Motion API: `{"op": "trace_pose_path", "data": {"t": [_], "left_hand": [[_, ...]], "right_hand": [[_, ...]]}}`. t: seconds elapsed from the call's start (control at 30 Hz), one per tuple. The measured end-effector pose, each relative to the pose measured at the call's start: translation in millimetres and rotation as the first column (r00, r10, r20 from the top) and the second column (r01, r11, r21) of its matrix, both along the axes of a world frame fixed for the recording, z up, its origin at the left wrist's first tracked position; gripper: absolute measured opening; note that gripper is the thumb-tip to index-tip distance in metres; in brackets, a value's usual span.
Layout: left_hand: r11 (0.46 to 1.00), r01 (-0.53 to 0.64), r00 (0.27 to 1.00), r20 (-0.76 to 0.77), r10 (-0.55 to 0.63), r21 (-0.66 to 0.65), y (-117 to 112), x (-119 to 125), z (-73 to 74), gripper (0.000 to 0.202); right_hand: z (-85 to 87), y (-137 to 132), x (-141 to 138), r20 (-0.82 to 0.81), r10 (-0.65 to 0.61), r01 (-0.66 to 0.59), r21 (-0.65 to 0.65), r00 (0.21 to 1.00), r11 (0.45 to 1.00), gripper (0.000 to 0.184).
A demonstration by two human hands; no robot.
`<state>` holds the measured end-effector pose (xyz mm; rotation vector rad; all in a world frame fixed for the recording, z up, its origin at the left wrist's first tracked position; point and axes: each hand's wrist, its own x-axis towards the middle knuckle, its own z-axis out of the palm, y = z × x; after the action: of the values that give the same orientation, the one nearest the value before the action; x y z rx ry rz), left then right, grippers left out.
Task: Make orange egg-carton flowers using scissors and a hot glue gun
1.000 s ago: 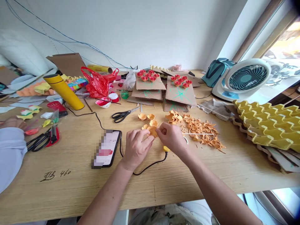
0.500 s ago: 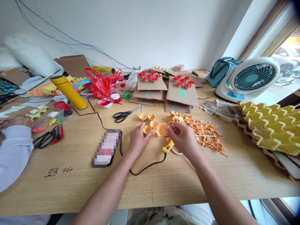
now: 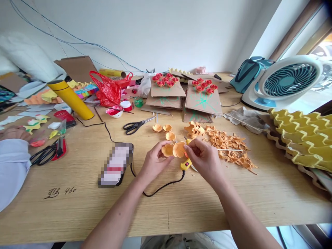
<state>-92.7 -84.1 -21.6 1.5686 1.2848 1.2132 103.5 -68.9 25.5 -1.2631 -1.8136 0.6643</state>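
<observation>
My left hand (image 3: pixel 156 160) is closed on an orange petal-edged cup (image 3: pixel 167 150), apparently cut from an egg carton. Between the fingertips of my right hand (image 3: pixel 203 157) is a second orange cup (image 3: pixel 179 148), its rim against the first one. Just beyond them, three more orange cups (image 3: pixel 170 136) rest on the table. Below my right hand lies a yellow glue gun (image 3: pixel 185 164) with a black cord, partly hidden by that hand. A stack of orange cut carton pieces (image 3: pixel 194 129) sits behind it.
Orange scraps (image 3: pixel 228 145) are heaped on the right, before yellow egg trays (image 3: pixel 303 138). Scissors (image 3: pixel 137 126) and a phone (image 3: pixel 116 165) lie left of my hands. Red flowers (image 3: pixel 166 80) stand on cardboard at the back, near a fan (image 3: pixel 285 83). Another person's sleeve (image 3: pixel 12 169) is at far left.
My left hand has picked up one orange cup from the table and brought it against the cup in my right hand. The view has shifted slightly.
</observation>
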Motion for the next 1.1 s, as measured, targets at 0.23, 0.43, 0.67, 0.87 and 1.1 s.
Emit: {"op": "trace_pose_path", "data": {"t": [0.23,0.43,0.67,0.87,1.1], "left_hand": [[0.996,0.043,0.99,-0.136,-0.031,0.083,-7.3,4.7,0.8,0.042],[0.997,0.037,0.986,-0.167,-0.024,0.073,-9.3,6.0,1.3,0.047],[0.989,0.024,0.97,-0.244,0.013,0.148,-10.0,6.9,3.6,0.047],[0.981,-0.018,0.959,-0.274,0.072,0.193,-11.1,8.4,3.1,0.047],[0.977,-0.021,0.961,-0.266,0.078,0.213,-12.1,11.4,3.8,0.047]], "right_hand": [[-3.9,-3.1,-4.2,0.039,0.053,-0.051,-0.033,0.998,0.998,0.024],[-7.7,-5.2,-4.3,0.058,0.104,-0.103,-0.028,0.993,0.994,0.025],[-12.1,-4.4,-3.7,0.077,0.078,-0.077,-0.016,0.994,0.997,0.025],[-13.1,-3.6,-4.8,0.087,0.062,-0.058,-0.047,0.994,0.997,0.024],[-16.2,-2.8,-5.7,0.104,0.064,-0.06,-0.042,0.993,0.997,0.023]]}}
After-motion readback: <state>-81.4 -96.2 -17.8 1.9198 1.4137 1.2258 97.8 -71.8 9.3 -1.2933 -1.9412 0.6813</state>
